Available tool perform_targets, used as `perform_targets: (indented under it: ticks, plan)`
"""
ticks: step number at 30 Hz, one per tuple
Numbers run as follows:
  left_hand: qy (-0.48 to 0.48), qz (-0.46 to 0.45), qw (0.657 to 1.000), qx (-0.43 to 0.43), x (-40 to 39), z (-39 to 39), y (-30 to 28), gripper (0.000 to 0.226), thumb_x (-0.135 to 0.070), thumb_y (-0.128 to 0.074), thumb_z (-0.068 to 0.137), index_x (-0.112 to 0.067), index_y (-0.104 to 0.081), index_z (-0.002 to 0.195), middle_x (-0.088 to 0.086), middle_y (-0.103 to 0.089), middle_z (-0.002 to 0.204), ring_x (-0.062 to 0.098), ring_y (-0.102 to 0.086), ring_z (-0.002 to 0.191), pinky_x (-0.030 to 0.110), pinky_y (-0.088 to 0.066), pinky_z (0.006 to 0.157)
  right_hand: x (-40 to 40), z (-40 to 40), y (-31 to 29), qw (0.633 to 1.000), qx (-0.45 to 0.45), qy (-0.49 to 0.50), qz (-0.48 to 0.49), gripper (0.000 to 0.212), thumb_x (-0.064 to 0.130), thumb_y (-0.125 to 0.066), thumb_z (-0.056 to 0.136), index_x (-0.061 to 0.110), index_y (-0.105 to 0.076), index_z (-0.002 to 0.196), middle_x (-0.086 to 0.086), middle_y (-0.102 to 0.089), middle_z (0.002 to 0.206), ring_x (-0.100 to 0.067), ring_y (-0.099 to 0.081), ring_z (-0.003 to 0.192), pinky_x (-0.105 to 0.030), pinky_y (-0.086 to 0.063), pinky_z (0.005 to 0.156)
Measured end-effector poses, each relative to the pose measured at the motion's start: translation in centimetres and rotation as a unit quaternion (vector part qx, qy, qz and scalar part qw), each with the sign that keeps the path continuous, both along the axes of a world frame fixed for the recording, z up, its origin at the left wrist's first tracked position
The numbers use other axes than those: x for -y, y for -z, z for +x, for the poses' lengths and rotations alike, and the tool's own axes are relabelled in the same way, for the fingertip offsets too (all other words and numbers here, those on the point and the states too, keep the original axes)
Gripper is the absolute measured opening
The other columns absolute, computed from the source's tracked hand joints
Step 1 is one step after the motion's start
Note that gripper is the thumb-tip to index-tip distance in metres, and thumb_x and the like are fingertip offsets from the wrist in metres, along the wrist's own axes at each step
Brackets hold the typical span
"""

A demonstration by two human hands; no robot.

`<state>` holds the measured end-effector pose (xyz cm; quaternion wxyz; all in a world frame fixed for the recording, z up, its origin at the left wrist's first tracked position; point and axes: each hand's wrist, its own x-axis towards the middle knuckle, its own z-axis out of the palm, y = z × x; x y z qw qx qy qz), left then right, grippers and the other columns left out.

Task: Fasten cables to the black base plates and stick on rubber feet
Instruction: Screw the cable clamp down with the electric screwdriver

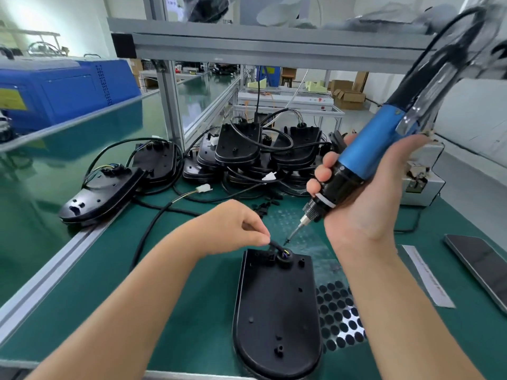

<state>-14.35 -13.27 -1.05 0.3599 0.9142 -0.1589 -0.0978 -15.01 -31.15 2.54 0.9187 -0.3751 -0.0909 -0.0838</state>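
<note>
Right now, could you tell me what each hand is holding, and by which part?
The left hand pinches the cable just above the base plate. The right hand grips the screwdriver around its lower body.

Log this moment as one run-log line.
left hand: pinches cable | right hand: grips electric screwdriver | base plate: on mat

A black base plate (277, 305) lies on the green bench (192, 297) beside a sheet of black rubber feet (338, 319) (round dots in rows), near a blue-and-black screwdriver (365, 157).
</note>
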Motion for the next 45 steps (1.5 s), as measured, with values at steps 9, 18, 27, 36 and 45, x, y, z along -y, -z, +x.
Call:
perform_targets:
  ticks: [9,18,27,36,45]
  plan:
    - [0.025,0.039,0.999,0.013,1.0,0.9,0.4,0.006,-0.028,-0.067,0.084,-0.029,-0.073,0.083,-0.01,-0.073,0.074,0.004,-0.066,0.072,0.02,-0.053,0.073,-1.0,0.3,1.6,0.998,0.057,0.013,-0.037,0.067,0.07,-0.033,0.083,0.01,-0.053,0.101,-0.006,-0.056,0.068,-0.018,-0.05,0.054,-0.028,-0.042,0.049]
    - [0.009,0.067,0.997,0.048,1.7,1.0,1.8,0.02,-0.027,-0.06,0.09,-0.01,-0.07,0.086,-0.008,-0.063,0.071,0.005,-0.053,0.063,0.014,-0.042,0.058,-1.6,0.0,2.1,0.993,0.09,0.016,-0.07,0.09,0.08,-0.065,0.052,0.009,-0.051,0.105,-0.005,-0.056,0.069,-0.018,-0.05,0.054,-0.028,-0.043,0.049]
    - [0.007,0.018,0.999,0.029,1.2,1.2,2.5,0.015,-0.027,-0.065,0.088,-0.02,-0.067,0.075,-0.014,-0.057,0.059,-0.007,-0.049,0.048,0.005,-0.038,0.051,-2.8,0.0,2.4,0.984,0.113,0.036,-0.13,0.086,0.084,-0.059,0.058,0.009,-0.05,0.101,-0.005,-0.057,0.068,-0.02,-0.049,0.052,-0.03,-0.042,0.049]
    - [-0.014,-0.041,0.999,-0.023,0.9,1.8,3.2,0.016,-0.029,-0.07,0.084,-0.017,-0.07,0.073,-0.012,-0.058,0.06,-0.001,-0.048,0.05,0.019,-0.047,0.059,-3.3,0.1,2.9,0.974,0.131,0.023,-0.181,0.089,0.084,-0.056,0.061,0.005,-0.048,0.102,-0.005,-0.057,0.068,-0.019,-0.049,0.05,-0.03,-0.043,0.047]
    - [-0.009,-0.049,0.998,-0.024,0.7,1.7,3.5,0.029,-0.028,-0.067,0.086,-0.028,-0.058,0.059,-0.022,-0.05,0.047,-0.003,-0.045,0.045,0.007,-0.037,0.049,-3.9,1.1,3.3,0.964,0.15,-0.054,-0.211,0.088,0.085,-0.057,0.061,0.006,-0.051,0.098,-0.01,-0.054,0.065,-0.021,-0.045,0.045,-0.029,-0.041,0.047]
